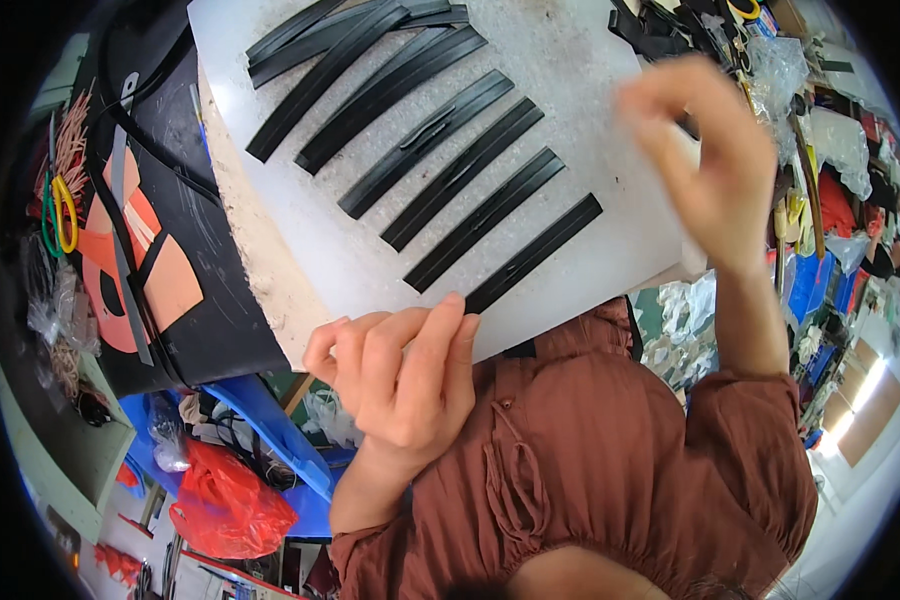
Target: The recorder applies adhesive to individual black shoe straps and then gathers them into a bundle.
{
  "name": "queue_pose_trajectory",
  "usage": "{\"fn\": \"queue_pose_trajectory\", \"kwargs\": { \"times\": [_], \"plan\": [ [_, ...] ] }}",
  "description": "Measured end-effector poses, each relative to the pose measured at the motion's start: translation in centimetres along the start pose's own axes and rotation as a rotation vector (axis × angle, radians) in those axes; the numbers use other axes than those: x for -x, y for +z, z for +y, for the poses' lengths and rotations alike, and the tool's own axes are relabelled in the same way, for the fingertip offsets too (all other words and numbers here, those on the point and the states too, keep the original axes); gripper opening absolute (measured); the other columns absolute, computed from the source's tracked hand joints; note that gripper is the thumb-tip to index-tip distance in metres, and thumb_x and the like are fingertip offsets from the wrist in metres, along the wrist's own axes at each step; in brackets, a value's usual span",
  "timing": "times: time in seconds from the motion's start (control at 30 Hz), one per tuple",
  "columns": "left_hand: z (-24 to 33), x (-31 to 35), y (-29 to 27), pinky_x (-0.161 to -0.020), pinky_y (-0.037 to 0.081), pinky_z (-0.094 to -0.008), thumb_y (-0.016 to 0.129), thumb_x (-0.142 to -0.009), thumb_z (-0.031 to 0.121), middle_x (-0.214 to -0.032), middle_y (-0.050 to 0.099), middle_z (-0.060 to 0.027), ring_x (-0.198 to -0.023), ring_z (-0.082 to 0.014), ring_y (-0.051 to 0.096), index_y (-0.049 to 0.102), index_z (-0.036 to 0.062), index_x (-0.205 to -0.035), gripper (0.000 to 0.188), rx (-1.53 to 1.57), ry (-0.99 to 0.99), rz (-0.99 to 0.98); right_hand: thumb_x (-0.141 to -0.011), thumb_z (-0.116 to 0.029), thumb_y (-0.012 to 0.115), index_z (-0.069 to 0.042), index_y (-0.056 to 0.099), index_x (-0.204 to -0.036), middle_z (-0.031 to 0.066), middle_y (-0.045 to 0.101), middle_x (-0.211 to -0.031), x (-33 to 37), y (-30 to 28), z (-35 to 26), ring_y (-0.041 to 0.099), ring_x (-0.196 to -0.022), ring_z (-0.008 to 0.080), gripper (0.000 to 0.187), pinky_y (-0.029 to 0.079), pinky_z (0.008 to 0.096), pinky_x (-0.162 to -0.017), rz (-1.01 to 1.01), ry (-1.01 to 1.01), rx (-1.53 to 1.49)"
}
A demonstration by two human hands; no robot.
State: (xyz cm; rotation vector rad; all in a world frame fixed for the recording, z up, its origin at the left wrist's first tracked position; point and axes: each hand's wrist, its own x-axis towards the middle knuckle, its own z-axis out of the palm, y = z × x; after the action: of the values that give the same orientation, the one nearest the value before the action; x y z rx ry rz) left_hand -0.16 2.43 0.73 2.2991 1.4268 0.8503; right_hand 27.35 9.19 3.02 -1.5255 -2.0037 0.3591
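Several black strips (448, 190) with a seam along their length lie in a slanting row on a pale board (590, 140). At the far left some overlap. Some of the strips show narrow slits or folds in the middle. My left hand (400, 375) is at the board's near edge, fingers curled and thumb against the index finger. Its fingertips touch the near end of the closest black strip (535, 252); what lies inside the pinch is hidden. My right hand (705, 150) hovers over the board's right side, bent and smeared by motion, so its fingertips cannot be made out.
Left of the board, a dark table (210, 310) carries orange-pink cut pieces (175, 280), a long metal blade (122, 180) and yellow-handled scissors (65, 213). Below stands a blue bin (270, 430) with a red plastic bag (232, 500). Black scraps (670, 35) and clear plastic (775, 75) crowd the far right.
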Motion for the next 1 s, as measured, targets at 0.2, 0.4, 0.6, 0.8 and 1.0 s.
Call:
{"fn": "queue_pose_trajectory", "kwargs": {
  "times": [0.2, 0.4, 0.6, 0.8, 1.0],
  "plan": [
    [1.5, 1.0, 1.1, -0.081, 0.031, -0.0351, 0.084, -0.077, 0.017, -0.088, 0.061, 0.0021, -0.079, -0.0184, 0.051, 0.077, 0.0135, -0.106, 0.031, -0.068, -0.101, -0.021, -0.076, 0.002, 0.077, -0.004, 0.073, -0.101, 0.0086, 0.064, -0.100, 4.3, 1.0, -2.7, 0.058, -0.092, 0.0258, 0.026, 0.048, 0.0343, -0.077, -0.150, 0.001, 0.001],
    [1.7, 0.7, 1.6, -0.083, 0.032, -0.0335, 0.084, -0.075, 0.013, -0.090, 0.061, 0.0015, -0.078, -0.0181, 0.049, 0.078, 0.0137, -0.104, 0.029, 0.036, -0.178, 0.006, -0.076, 0.001, 0.075, -0.005, 0.067, -0.099, 0.0084, 0.061, -0.097, 4.7, 1.3, -2.5, 0.056, -0.091, 0.0288, 0.025, 0.046, 0.0372, -0.080, -0.132, -0.051, -0.048],
    [1.9, 0.7, 1.4, -0.083, 0.032, -0.0332, 0.084, -0.075, 0.013, -0.091, 0.060, 0.0014, -0.077, -0.0177, 0.049, 0.078, 0.0144, -0.104, 0.030, 0.040, -0.211, 0.013, -0.078, -0.001, 0.074, -0.004, 0.065, -0.099, 0.0073, 0.060, -0.095, 3.2, -0.1, -2.5, 0.056, -0.093, 0.0285, 0.022, 0.044, 0.0362, -0.079, -0.323, -0.071, 0.012],
    [1.8, 0.5, 1.4, -0.084, 0.033, -0.0331, 0.081, -0.076, 0.007, -0.085, 0.062, 0.0012, -0.079, -0.0188, 0.053, 0.074, 0.0129, -0.095, 0.021, 0.096, -0.163, 0.046, -0.081, 0.000, 0.073, -0.004, 0.070, -0.100, 0.0082, 0.060, -0.085, 4.1, -0.6, -3.1, 0.058, -0.078, 0.0257, 0.020, 0.046, 0.0322, -0.069, -0.347, 0.178, -0.257],
    [3.5, 0.2, 1.7, -0.070, 0.043, -0.0308, 0.080, -0.075, -0.002, -0.077, 0.063, -0.0045, -0.071, -0.0192, 0.057, 0.068, 0.0030, -0.091, 0.021, 0.088, -0.152, 0.090, -0.081, 0.003, 0.073, -0.003, 0.073, -0.099, 0.0080, 0.062, -0.080, 5.3, 0.6, -5.2, 0.060, -0.067, 0.0244, 0.019, 0.049, 0.0333, -0.060, -0.203, 0.033, -0.076]
  ]
}}
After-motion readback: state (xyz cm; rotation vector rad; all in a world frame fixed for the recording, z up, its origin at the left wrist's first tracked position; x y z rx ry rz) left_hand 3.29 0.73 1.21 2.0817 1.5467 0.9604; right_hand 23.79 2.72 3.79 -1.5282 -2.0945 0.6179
